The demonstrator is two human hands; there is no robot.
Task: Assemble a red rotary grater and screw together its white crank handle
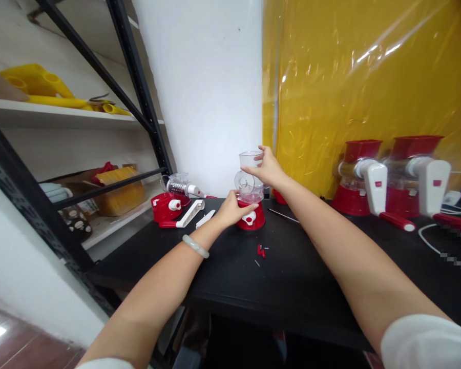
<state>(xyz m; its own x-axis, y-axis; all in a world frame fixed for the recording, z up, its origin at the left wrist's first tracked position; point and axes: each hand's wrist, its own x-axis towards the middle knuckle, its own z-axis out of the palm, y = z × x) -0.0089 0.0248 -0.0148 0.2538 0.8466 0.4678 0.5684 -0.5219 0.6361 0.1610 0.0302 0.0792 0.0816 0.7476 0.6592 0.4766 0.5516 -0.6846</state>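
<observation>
A rotary grater's red base [256, 221] stands upright on the black table, with its clear plastic body [249, 180] on top. My left hand [229, 210] is wrapped around the left side of the base, its thumb across the front above a white knob [249, 218]. Higher up, my right hand [268, 169] holds the clear hopper from the right, thumb at the front and other fingers near the rim. In front of the base lie small red parts [261, 250] and a few tiny metal pins or screws.
Left of the base are another red base [161, 207], a white crank handle [190, 214], a white strip [205, 219] and a grater with a metal drum [177, 185]. A thin metal rod [283, 215] lies right. Two assembled graters [353, 200] stand farther right. Shelving [149, 123] borders the left.
</observation>
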